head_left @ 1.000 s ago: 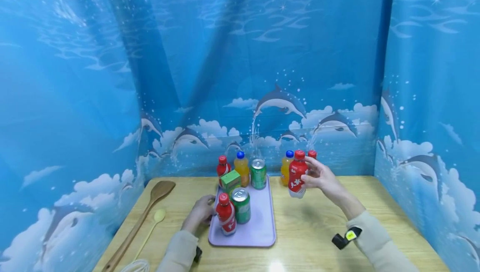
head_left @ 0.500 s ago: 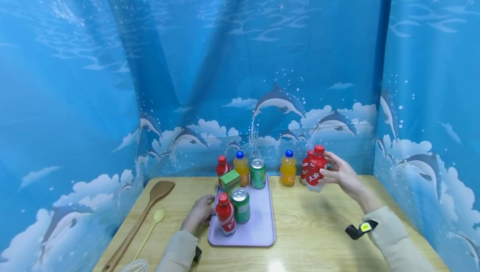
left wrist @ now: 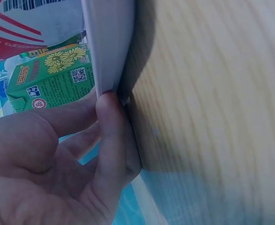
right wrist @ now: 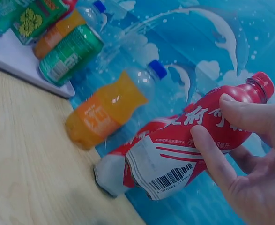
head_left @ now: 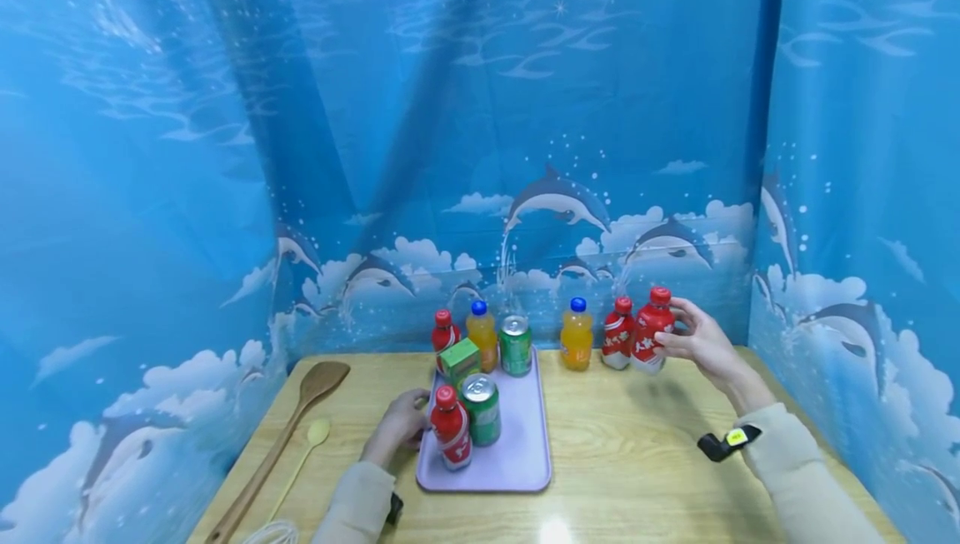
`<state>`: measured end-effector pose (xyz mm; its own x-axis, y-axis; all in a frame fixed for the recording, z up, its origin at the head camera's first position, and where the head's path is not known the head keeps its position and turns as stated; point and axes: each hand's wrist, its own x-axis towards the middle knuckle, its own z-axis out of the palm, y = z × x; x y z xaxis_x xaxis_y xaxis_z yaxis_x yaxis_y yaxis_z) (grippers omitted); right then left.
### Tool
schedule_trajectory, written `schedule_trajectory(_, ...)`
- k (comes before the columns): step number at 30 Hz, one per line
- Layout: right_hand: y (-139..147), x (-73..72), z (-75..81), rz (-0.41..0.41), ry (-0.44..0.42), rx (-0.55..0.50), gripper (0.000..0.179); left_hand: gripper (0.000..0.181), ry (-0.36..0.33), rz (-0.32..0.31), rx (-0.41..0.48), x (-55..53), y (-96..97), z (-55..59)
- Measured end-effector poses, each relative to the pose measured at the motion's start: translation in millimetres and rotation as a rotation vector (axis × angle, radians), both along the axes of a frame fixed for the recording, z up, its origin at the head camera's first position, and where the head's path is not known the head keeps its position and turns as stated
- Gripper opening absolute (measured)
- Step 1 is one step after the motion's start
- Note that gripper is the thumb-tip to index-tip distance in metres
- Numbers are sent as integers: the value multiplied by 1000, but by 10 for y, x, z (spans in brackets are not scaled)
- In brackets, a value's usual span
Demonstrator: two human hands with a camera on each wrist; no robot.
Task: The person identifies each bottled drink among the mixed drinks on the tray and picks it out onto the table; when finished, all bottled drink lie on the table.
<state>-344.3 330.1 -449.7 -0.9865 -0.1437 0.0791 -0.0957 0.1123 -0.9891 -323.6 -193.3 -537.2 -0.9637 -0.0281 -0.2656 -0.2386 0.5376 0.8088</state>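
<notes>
– Hands first: how is the left hand (head_left: 401,421) placed?
– Tray (head_left: 519,473) rim pinched between thumb and fingers, probably so the tray is kept from sliding
– And the right hand (head_left: 705,344)?
– Red bottle (head_left: 651,334) gripped around its upper half by thumb and fingertips, well right of the tray, likely so the base is left free; whether the table (head_left: 615,461) is touched cannot be told
– Neighbours?
– Second red bottle (head_left: 617,340) stood just beside it, then an orange bottle (head_left: 577,344), both upright near the table's back edge, presumably lined up so reaching across is kept unobstructed
</notes>
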Motion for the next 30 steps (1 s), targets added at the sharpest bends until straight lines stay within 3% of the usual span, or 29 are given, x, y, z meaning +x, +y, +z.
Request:
schedule_trajectory(7, 68, -108, -90, -49, -11, 47, 89, 70, 16, -19, 17, 18, 6, 10)
schedule_trajectory(17, 80, -250, -213, -200, -25, 53, 88, 72, 12, -5, 1, -10, 3, -3)
schedule_trajectory(30, 67, -393, -355, -305, 6, 175, 84, 69, 13, -18, -15, -2, 6, 20)
